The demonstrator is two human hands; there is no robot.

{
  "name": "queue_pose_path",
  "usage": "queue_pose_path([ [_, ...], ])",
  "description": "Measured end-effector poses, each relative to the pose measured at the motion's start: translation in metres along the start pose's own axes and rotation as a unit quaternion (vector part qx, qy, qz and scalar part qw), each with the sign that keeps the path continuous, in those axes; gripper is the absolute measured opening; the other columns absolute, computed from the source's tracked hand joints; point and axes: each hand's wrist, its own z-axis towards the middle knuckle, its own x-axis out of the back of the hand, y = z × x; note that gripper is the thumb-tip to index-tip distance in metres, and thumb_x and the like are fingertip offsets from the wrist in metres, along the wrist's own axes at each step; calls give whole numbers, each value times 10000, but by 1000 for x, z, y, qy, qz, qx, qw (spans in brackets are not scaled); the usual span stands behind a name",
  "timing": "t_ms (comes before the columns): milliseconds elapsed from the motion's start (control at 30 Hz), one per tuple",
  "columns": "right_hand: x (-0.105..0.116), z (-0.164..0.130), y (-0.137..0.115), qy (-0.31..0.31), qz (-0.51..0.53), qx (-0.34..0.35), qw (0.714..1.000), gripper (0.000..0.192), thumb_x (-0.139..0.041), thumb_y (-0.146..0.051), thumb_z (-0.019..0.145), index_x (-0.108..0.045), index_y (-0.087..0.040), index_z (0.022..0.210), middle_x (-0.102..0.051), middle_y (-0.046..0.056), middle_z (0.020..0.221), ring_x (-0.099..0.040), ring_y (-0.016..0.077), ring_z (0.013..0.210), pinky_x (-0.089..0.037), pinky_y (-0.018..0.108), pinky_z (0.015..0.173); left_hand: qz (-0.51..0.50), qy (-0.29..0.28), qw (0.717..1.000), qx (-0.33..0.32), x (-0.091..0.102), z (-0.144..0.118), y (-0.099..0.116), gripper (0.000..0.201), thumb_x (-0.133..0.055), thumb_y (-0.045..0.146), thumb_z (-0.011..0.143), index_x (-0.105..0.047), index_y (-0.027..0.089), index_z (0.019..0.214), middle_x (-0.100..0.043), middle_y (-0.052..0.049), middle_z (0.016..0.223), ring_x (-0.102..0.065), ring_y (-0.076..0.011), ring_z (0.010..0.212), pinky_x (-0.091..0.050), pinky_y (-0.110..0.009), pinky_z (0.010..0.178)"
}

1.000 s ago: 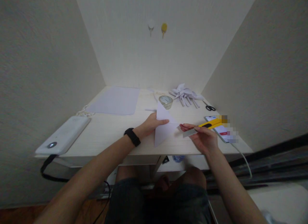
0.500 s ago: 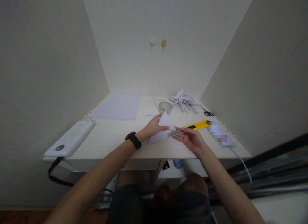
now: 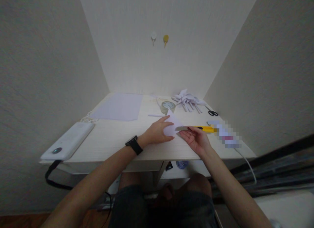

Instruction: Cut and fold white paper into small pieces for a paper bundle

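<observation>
My left hand point(image 3: 158, 132), with a black band on the wrist, pinches a folded white paper triangle point(image 3: 172, 124) just above the desk. My right hand point(image 3: 195, 139) holds a yellow utility knife point(image 3: 196, 128) level, palm turned up, its grey blade tip touching the paper's right edge. Both hands meet near the front middle of the light wooden desk point(image 3: 115, 136).
A white sheet point(image 3: 118, 106) lies at the back left, a tape roll point(image 3: 168, 106) behind the hands, folded paper pieces point(image 3: 187, 100) and black scissors point(image 3: 212, 112) at back right. A white power bank point(image 3: 67, 140) sits at the left edge, a phone point(image 3: 227, 135) with cable at right.
The paper triangle was lowered from upright to nearly flat. My right hand swung the knife from pointing down-left to level, bringing its blade against the paper.
</observation>
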Motion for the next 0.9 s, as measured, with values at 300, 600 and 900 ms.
queue_pose_path([
  [300, 0, -3, -1, -20, -27, 31, 999, 52, -655, -180, 729, -700, -194, 752, -786, 81, 829, -756, 249, 844, -521, 482, 1011, -16, 8, 999, -39, 1, -1, 2, 446, -539, 348, 893, -639, 113, 1258, -551, -168, 1403, -535, -244, 1307, -384, -388, 1126],
  [600, -3, -5, 2, -11, -31, 8, 999, 64, -670, -171, 731, -725, -160, 762, -783, 76, 818, -756, 224, 799, -574, 418, 945, -182, 32, 979, 89, 6, 6, 0, 437, -354, 286, 960, -588, 133, 1295, -542, -120, 1434, -467, -226, 1358, -271, -394, 1184],
  [900, -1, -10, 6, 2, -69, 29, 997, 32, -741, -186, 675, -753, -167, 698, -768, 47, 750, -733, 199, 727, -641, 316, 747, -562, 8, 785, 262, 20, 9, -3, 232, -662, 182, 690, -683, 182, 922, -726, -57, 953, -659, -184, 800, -522, -306, 721],
])
